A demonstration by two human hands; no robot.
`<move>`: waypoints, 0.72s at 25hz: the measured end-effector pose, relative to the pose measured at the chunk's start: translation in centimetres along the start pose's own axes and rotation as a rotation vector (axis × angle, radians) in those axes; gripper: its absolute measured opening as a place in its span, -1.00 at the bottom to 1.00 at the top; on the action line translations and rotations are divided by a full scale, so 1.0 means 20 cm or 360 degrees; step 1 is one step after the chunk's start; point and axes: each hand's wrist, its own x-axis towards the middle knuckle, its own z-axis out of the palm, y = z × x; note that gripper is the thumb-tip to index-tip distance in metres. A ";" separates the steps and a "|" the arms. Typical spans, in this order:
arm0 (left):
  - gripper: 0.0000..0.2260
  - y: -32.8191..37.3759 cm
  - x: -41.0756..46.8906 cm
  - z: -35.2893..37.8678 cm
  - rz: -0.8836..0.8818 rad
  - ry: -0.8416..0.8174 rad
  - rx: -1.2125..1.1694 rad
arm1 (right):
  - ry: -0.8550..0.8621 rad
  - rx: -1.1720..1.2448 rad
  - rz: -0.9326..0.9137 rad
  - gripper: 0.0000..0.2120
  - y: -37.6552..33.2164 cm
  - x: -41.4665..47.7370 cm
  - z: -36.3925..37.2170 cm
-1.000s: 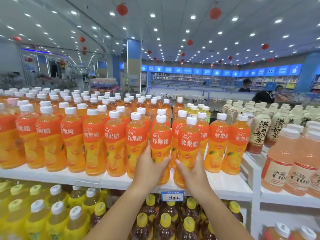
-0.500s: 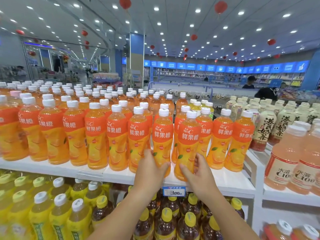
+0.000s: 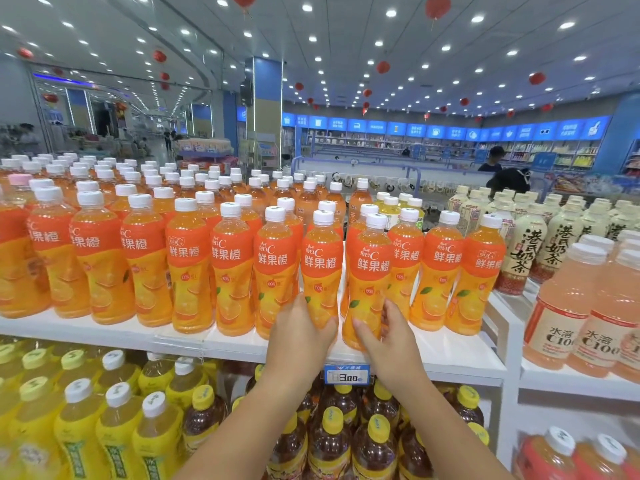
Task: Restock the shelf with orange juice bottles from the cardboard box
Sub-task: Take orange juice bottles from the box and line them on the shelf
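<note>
A: Surface and room?
B: White shelf [image 3: 457, 355], top tier, in a large shop. Ceiling has rows of spot lights and hanging red lanterns [image 3: 437, 5]; blue signs [image 3: 450, 131] run along the far wall. Two people stand far off at the right.

A: Stock, left to right?
B: Top tier is packed with orange juice bottles [image 3: 188, 265], white caps, orange labels, many rows deep, from the left edge to near the shelf's right end. One pink-capped bottle [image 3: 20, 183] sits at far left among them. Behind the right end: a few yellow-labelled bottles, small, can't read them. Right of the juice: cream milk tea bottles [image 3: 526, 258], then pale pink bottles [image 3: 561, 313] on a lower step by the right edge.

A: Tier below?
B: Yellow-labelled bottles [image 3: 114, 434] on the left, dark tea bottles with yellow caps [image 3: 329, 441] in the middle. Blue price tag [image 3: 346, 375] is clipped to the shelf's front edge, between the forearms.

A: Hands?
B: Left hand [image 3: 299, 336] is wrapped around the base of one front-row juice bottle [image 3: 322, 268]. Right hand [image 3: 393, 336] grips the base of the neighbouring bottle [image 3: 370, 275]. Both bottles are upright at the front edge, just beside each other.

A: Cardboard box?
B: Not in view.
</note>
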 end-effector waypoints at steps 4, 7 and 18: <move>-0.75 0.01 0.01 -0.01 -0.0019 -0.0025 0.0010 | -0.0026 0.0032 0.0004 -0.60 -0.01 0.00 -0.01; -0.75 0.02 0.02 -0.02 -0.0017 -0.0040 0.0026 | -0.0057 0.0059 0.0002 -0.61 -0.01 0.00 -0.01; -0.67 -0.01 -0.01 0.01 -0.0038 0.0015 0.0041 | -0.0119 -0.0009 0.0015 -0.59 -0.02 -0.01 -0.02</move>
